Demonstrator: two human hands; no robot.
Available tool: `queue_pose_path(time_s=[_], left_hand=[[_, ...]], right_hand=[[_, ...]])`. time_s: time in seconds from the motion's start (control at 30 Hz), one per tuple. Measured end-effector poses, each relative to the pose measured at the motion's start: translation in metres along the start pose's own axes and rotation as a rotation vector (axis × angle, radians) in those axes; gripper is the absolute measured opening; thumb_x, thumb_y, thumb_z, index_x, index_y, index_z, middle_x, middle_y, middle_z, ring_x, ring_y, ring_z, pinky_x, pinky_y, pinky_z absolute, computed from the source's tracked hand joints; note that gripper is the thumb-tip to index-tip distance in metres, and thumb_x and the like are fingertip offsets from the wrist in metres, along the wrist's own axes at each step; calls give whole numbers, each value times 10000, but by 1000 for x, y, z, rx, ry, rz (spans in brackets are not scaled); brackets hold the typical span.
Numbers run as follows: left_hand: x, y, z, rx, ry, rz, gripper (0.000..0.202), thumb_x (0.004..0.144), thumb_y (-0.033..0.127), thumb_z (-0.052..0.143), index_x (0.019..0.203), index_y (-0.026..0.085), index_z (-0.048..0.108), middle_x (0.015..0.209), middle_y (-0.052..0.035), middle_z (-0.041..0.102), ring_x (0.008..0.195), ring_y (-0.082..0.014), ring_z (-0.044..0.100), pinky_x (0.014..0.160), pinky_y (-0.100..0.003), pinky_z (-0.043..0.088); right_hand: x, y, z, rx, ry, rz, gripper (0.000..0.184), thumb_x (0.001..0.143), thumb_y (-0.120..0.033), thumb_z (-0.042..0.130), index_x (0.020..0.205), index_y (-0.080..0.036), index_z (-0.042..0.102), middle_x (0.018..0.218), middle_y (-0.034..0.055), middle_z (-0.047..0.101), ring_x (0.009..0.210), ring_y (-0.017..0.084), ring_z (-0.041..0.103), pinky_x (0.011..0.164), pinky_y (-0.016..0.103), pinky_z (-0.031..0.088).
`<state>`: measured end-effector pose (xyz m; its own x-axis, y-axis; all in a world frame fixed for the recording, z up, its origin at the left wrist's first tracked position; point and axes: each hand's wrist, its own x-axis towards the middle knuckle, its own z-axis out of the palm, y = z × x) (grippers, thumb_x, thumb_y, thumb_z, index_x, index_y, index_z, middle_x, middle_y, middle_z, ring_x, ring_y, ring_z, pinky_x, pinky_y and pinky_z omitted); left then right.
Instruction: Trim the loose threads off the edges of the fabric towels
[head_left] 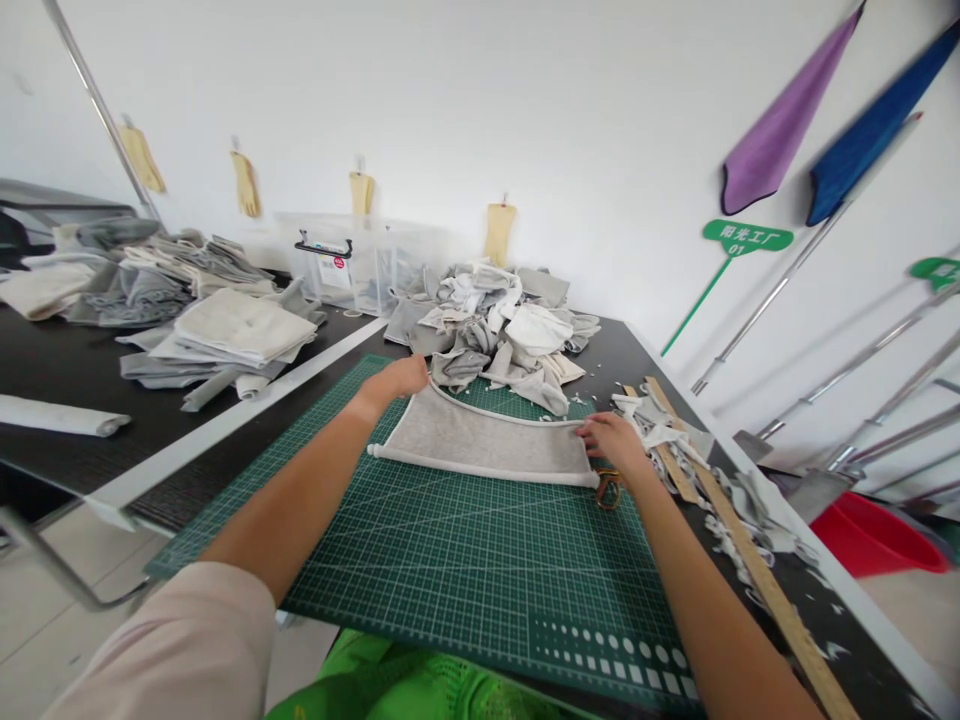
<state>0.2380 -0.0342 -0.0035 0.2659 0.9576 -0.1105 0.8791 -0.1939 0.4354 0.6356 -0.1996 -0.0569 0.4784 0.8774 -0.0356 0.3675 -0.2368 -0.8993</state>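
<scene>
A grey cloth [487, 436] with pale edges lies spread across the green cutting mat [450, 560]. Its near edge is a thick pale roll, and its far edge sags in a curve. My left hand [405, 378] is closed on the far left corner, lifting it slightly. At the far right corner, my right hand [611, 440] pinches the cloth's edge; its fingertips are partly hidden. Beside the cloth's near right corner, below my right hand, lie scissors with orange handles [609, 490]; their blades do not show.
Behind the mat is a heap of grey and white cloths [487, 320]. Folded cloths [240, 325] are stacked at the left, near a clear plastic box [367, 265]. Wooden strips [750, 560] and fabric scraps [739, 500] lie along the right edge. A red basin [877, 535] stands beyond.
</scene>
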Motion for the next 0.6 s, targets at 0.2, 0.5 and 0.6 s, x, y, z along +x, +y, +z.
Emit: queue_pose_path(time_s=[0.2, 0.5, 0.6], left_hand=[[-28, 41, 21, 166, 149, 283, 249, 903, 197, 552, 1106, 150, 687, 1165, -175, 732, 1084, -306, 689, 915, -353, 516], [-96, 112, 67, 64, -361, 666, 282, 875, 330, 646, 1097, 180, 735, 982, -64, 769, 809, -203, 671, 651, -275, 426], [-100, 115, 73, 97, -334, 686, 262, 847, 249, 669, 1097, 187, 717, 987, -55, 761, 812, -197, 660, 642, -273, 403]], right_hand=[[-2, -6, -9, -512, 51, -276, 214, 860, -336, 589, 1005, -234, 708, 930, 53, 757, 842, 226, 689, 736, 323, 471], [-34, -30, -6, -582, -557, -365, 388, 932, -554, 574, 905, -199, 727, 793, 30, 704, 719, 191, 619, 634, 286, 431], [-43, -38, -9, -592, -669, -363, 413, 922, -606, 606, 925, -215, 742, 787, 21, 699, 721, 187, 612, 631, 283, 434]])
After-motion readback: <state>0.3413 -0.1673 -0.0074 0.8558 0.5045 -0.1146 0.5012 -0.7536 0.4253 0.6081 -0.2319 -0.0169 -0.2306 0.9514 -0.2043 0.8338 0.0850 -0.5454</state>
